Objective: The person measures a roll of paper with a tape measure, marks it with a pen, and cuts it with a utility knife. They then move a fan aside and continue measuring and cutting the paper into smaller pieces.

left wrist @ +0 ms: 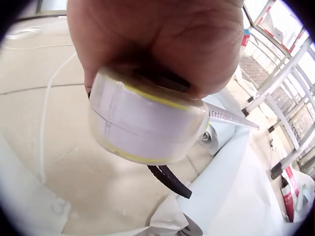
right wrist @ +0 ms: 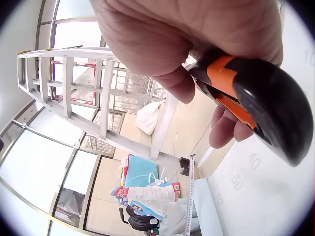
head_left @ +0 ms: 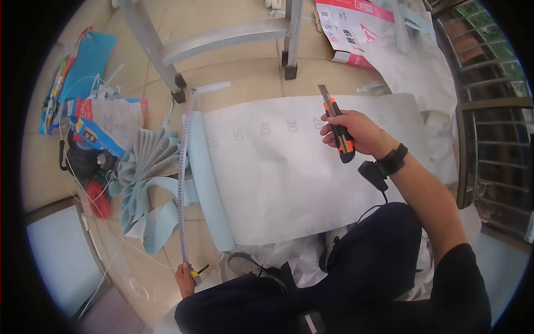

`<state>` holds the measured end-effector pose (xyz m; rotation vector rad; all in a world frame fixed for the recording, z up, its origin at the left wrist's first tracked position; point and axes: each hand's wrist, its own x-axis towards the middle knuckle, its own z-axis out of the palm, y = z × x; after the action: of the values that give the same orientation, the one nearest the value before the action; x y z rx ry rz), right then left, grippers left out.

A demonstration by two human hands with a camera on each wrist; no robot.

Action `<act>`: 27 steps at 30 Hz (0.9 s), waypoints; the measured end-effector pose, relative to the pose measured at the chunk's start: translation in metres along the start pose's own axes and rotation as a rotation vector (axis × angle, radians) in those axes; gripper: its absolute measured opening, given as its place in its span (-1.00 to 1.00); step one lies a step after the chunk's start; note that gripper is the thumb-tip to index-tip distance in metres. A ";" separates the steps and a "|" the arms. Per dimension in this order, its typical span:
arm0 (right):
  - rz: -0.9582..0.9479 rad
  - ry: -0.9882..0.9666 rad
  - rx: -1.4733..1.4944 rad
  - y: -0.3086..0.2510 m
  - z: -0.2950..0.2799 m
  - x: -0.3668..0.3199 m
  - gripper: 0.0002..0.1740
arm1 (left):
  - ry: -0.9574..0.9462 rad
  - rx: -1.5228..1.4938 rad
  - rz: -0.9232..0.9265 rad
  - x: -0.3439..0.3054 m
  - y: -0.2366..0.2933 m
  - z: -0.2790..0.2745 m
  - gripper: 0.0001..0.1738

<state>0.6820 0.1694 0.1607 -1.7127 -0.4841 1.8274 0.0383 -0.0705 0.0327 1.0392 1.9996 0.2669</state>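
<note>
Over white sheeting (head_left: 267,183), the right grip (head_left: 357,131) holds a knife (head_left: 341,137) (blade (head_left: 323,92) out).

This looks like a room in a building with the air of a makeshift work area: beige tiled floor (head_left: 239,75), silver metal ladder (head_left: 222,43) at the far side, dark-framed barred window (head_left: 495,103) on the right, white number-printed sheet (head_left: 278,172) across the middle, blue-and-red plastic packaging (head_left: 114,114) left.
</note>
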 end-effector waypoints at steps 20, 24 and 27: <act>0.159 -0.054 -0.003 0.015 0.022 0.050 -0.67 | 0.148 0.606 -0.112 0.024 -0.081 0.065 -0.71; 0.288 -0.110 -0.179 0.022 0.059 0.065 -0.72 | 0.230 0.585 -0.077 0.022 -0.074 0.075 -0.73; 0.332 -0.151 -0.195 0.037 0.091 0.076 -0.73 | 0.224 0.620 -0.048 0.018 -0.067 0.076 -0.72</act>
<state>0.5857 0.2009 0.0885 -1.8827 -0.4737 2.2195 0.0523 -0.1130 -0.0603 1.3803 2.3754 -0.2992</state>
